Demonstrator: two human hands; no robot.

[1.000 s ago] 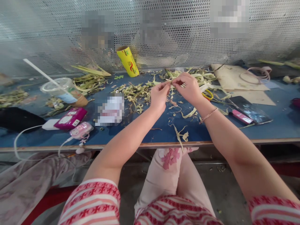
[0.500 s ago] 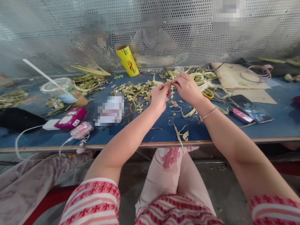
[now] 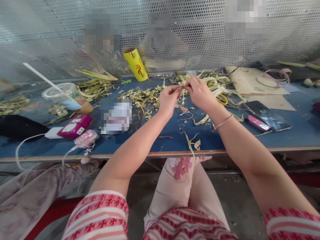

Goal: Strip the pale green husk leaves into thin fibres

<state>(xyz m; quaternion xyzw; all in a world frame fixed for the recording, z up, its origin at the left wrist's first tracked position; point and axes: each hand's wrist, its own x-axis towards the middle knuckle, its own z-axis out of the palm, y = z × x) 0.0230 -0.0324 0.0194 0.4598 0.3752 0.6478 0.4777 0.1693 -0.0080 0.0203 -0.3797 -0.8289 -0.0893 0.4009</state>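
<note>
Over the blue table (image 3: 150, 141), my left hand (image 3: 169, 100) and my right hand (image 3: 199, 93) meet with fingertips almost touching. Both pinch a thin pale plant strip (image 3: 183, 95), part of which hangs below the fingers; the rest is hidden by them. Behind and beside my right hand lies a heap of pale green plant strips (image 3: 217, 81). The yellow handle of a tool (image 3: 222, 99) shows beside my right wrist. Left of my left hand are shredded, curled plant scraps (image 3: 143, 98).
A yellow cardboard tube (image 3: 136, 65) stands tilted near the perforated metal screen (image 3: 200, 43). Leftward are a plastic cup with a straw (image 3: 66, 96), a purple box (image 3: 76, 126) and a pink case on a white cable (image 3: 86, 138). A phone (image 3: 268, 115) and brown paper (image 3: 253, 80) lie rightward.
My hands have shifted slightly, with the left fingers a little lower and the fingertips still close together. Objects on the table have stayed in place.
</note>
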